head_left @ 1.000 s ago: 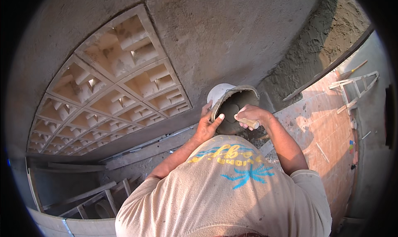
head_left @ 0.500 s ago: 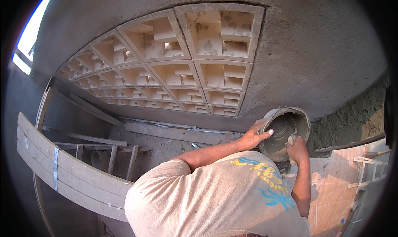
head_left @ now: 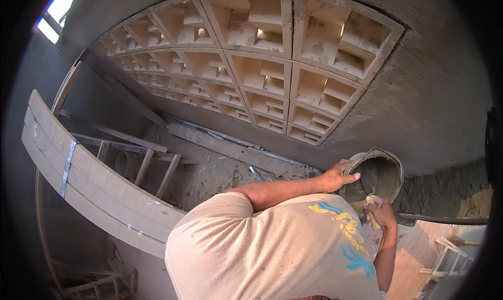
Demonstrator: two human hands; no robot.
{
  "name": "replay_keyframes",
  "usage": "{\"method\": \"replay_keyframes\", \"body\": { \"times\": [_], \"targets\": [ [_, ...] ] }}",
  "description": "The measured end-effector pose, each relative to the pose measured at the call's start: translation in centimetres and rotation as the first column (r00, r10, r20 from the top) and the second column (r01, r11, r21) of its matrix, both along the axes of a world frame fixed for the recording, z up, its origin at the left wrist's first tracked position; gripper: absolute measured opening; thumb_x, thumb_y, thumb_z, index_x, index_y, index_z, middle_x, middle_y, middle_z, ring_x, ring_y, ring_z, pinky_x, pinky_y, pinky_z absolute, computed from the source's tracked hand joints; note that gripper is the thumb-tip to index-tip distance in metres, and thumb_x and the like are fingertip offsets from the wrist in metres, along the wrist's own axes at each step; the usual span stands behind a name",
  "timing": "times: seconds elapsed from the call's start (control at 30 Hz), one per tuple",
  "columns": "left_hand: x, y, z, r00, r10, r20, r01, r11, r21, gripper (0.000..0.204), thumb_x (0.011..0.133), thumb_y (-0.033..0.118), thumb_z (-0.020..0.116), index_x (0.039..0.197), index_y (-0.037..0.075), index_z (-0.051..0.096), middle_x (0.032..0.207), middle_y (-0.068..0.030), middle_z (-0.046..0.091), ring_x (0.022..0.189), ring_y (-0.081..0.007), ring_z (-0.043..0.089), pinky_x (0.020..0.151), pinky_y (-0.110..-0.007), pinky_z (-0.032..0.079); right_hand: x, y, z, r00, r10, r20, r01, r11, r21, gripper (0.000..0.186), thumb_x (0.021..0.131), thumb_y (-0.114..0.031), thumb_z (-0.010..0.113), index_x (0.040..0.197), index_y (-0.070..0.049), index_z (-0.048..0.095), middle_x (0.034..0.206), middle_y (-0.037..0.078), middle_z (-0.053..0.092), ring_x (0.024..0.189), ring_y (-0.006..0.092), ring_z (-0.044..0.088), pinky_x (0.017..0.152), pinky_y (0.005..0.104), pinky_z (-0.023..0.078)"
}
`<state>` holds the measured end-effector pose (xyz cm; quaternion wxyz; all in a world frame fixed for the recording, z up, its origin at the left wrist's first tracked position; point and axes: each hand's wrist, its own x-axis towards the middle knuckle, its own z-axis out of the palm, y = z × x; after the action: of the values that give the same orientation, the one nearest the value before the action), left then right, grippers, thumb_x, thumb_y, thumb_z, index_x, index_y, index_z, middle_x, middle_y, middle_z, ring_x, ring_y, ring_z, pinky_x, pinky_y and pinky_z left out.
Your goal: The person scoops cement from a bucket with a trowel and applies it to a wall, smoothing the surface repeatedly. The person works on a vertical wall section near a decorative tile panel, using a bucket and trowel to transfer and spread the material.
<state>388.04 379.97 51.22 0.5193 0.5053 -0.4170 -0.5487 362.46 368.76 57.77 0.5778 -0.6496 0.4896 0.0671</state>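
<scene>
Below the block wall (head_left: pixel 272 74), bucket (head_left: pixel 380 174) tilted further, both hands (head_left: pixel 338 177) gripping.

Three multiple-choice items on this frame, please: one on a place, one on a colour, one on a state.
1. Where is the pan?
A. on the floor
B. held up near the wall, below the block grille
C. on a ladder
2. What colour is the shirt?
A. black
B. pale beige
C. red
3. How is the pan's inside?
A. clean
B. coated with grey mortar
C. full of water

B: the left hand grips its rim beside the grey wall.
B: pale beige with blue and yellow print.
B: grey mortar lines it.
</scene>
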Motion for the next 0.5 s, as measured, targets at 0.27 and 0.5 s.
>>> {"method": "replay_keyframes", "body": {
  "times": [0.27, 0.5],
  "targets": [
    [0.3, 0.5, 1.6, 0.993, -0.018, -0.114, 0.008, 0.997, -0.083, 0.076, 0.105, 0.048, 0.065, 0.158, 0.0, 0.042, 0.157, -0.0225, 0.043, 0.149, -0.0357, 0.039, 0.124, -0.044, 0.035, -0.4, -1.7, 2.5, 0.966, -0.236, 0.107, 0.239, 0.971, -0.014, 0.013, 0.096, -0.011, 0.064, 0.104, -0.001, 0.068, 0.074, 0.004, 0.063, 0.051, 0.0119, 0.058, 0.039, 0.0287, 0.046],
    [0.8, 0.4, -0.2, 0.998, -0.053, -0.028, 0.048, 0.99, -0.134, 0.075, 0.106, 0.047, 0.064, 0.159, 0.0, 0.041, 0.157, -0.024, 0.043, 0.15, -0.0375, 0.039, 0.126, -0.047, 0.032, -1.0, -0.8, 2.0, 0.997, -0.077, 0.008, 0.076, 0.994, 0.083, 0.015, 0.096, -0.014, 0.066, 0.102, -0.001, 0.069, 0.073, 0.005, 0.063, 0.051, 0.0137, 0.06, 0.04, 0.0305, 0.047]
  ]
}}
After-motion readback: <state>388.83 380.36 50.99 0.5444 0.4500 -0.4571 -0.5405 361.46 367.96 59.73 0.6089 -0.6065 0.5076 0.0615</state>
